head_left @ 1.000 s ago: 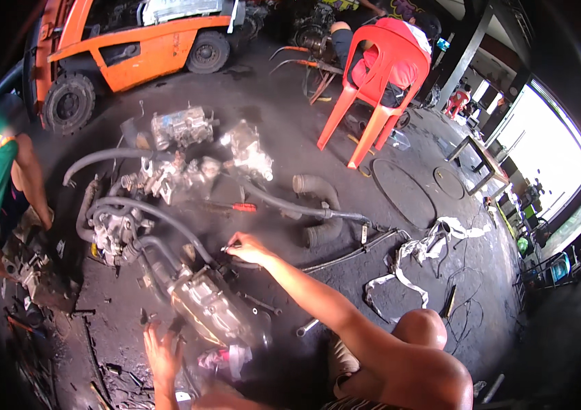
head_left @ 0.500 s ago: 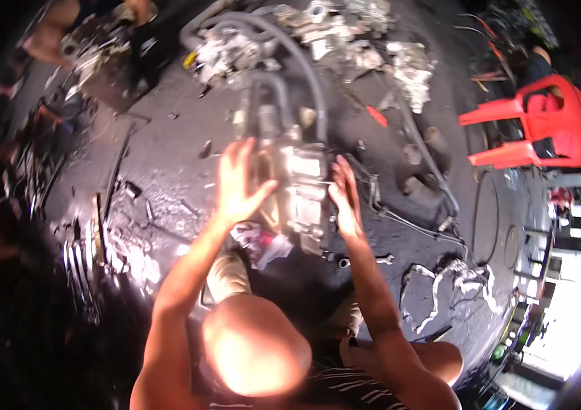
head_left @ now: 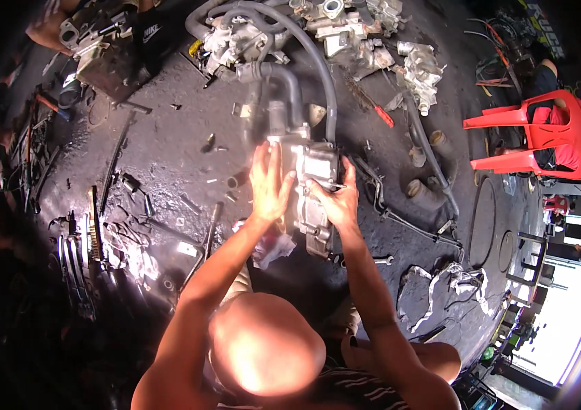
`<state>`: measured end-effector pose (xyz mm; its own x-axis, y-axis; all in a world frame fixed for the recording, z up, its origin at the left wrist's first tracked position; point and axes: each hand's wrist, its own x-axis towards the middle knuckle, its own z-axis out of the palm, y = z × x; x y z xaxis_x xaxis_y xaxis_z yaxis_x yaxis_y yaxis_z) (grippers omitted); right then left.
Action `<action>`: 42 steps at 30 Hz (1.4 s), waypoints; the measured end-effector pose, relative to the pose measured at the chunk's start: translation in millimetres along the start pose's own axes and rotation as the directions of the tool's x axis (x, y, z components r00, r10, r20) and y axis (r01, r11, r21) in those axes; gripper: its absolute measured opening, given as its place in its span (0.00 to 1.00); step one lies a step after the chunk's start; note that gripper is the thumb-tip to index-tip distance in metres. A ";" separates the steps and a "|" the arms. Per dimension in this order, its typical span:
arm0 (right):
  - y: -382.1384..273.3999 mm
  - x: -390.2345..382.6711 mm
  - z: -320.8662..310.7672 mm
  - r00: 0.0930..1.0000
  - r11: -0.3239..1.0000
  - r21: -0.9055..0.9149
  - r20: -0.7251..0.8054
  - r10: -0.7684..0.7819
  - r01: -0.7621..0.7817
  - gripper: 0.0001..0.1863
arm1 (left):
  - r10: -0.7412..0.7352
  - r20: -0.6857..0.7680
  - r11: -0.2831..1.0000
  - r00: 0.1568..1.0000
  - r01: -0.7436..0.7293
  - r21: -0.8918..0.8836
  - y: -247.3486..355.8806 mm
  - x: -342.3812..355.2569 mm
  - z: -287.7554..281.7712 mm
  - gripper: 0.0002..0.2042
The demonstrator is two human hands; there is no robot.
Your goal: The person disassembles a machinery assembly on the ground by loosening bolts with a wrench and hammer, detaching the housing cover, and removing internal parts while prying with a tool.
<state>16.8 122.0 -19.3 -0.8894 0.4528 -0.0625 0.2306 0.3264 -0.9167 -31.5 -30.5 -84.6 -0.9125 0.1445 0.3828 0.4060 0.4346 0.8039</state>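
A silvery cast-metal engine housing (head_left: 315, 174) stands on the dark floor before me, between my two hands. My left hand (head_left: 268, 183) lies along its left side, fingers long and thumb reaching toward its top. On the other side my right hand (head_left: 339, 199) grips the right edge, with its thumb on the top face and its fingers down the side. A bent grey hose (head_left: 292, 89) runs beyond the housing's far end. Below the left hand, a crumpled pale and reddish cloth (head_left: 275, 250) lies partly hidden. An open-ended wrench (head_left: 380, 261) lies close to the housing's near right corner.
More engine castings (head_left: 345, 34) and a long hose (head_left: 304, 58) lie at the back. A red plastic chair (head_left: 563, 133) stands right. Several tools (head_left: 78, 266) are spread at left; metal pipes (head_left: 423, 147) lie at right. Another person's hand (head_left: 48, 34) is beside an engine part at upper left.
My hands have closed in on the housing: the left moved right to its side, and the right thumb came over its top. The view has shifted slightly.
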 end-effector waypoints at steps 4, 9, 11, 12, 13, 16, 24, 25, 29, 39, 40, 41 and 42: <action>-5.3 -5.1 10.8 0.995 0.980 0.180 -0.038 0.093 -0.085 0.47 | 0.042 -0.052 0.999 0.998 -0.043 -0.021 -1.0 2.8 2.2 0.32; -11.1 -16.1 7.9 0.990 0.988 -0.059 -0.006 -0.141 0.140 0.44 | -0.012 -0.010 0.997 1.000 0.012 -0.074 -11.4 2.6 -12.8 0.31; -7.1 -14.9 -2.8 0.995 0.996 0.049 0.061 -0.082 0.079 0.42 | -0.001 -0.003 0.997 1.000 0.001 -0.075 -4.0 1.5 -9.0 0.31; -5.3 -13.4 -8.4 0.994 0.993 0.098 0.077 -0.078 0.070 0.43 | -0.003 0.003 0.999 1.000 0.003 -0.044 1.2 3.2 -3.4 0.31; -0.9 -13.0 -11.6 0.992 0.994 -0.039 0.075 -0.098 0.101 0.49 | -0.001 0.003 1.000 1.000 0.001 -0.018 3.6 4.3 0.5 0.31; 4.5 -33.0 -11.5 0.979 0.973 -0.178 0.165 -0.119 0.148 0.59 | 0.013 -0.025 1.000 1.000 -0.014 -0.018 2.6 2.7 1.9 0.36; -4.9 -31.4 -27.4 0.967 0.968 -0.248 0.251 0.039 0.025 0.59 | -0.066 -0.020 0.994 0.998 0.064 -0.092 2.2 -0.5 2.5 0.40; -2.2 -29.5 -28.7 0.968 0.969 -0.245 0.247 0.039 0.024 0.59 | -0.068 -0.013 0.994 0.998 0.067 -0.086 2.2 0.0 1.9 0.40; 3.7 -26.6 -34.6 0.970 0.954 -0.289 0.241 -0.010 0.082 0.56 | -0.056 -0.021 0.996 0.998 0.055 -0.074 7.9 2.8 4.2 0.40; 22.5 -11.8 -58.1 0.942 0.999 0.036 0.336 0.015 -0.029 0.54 | -0.002 -0.040 0.994 0.999 -0.002 -0.109 28.9 12.9 15.2 0.37; 22.1 -15.4 -52.4 0.943 0.996 0.075 0.332 0.011 -0.039 0.53 | 0.007 -0.042 0.997 0.999 -0.010 -0.080 24.7 11.5 13.4 0.37; 18.7 -17.4 -48.0 0.941 0.996 0.078 0.338 0.020 -0.049 0.53 | 0.015 -0.042 0.999 0.999 -0.017 -0.050 21.4 9.1 10.2 0.36; 15.3 -19.1 -44.4 0.947 1.000 0.010 0.320 0.014 -0.018 0.53 | 0.006 -0.048 0.999 0.999 -0.008 -0.049 17.6 7.8 7.7 0.35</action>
<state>54.8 155.2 -14.6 -0.9657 0.1675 -0.1986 0.2427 0.3098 -0.9193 -31.8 -14.9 -70.9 -0.9067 0.1038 0.4087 0.4152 0.3892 0.8223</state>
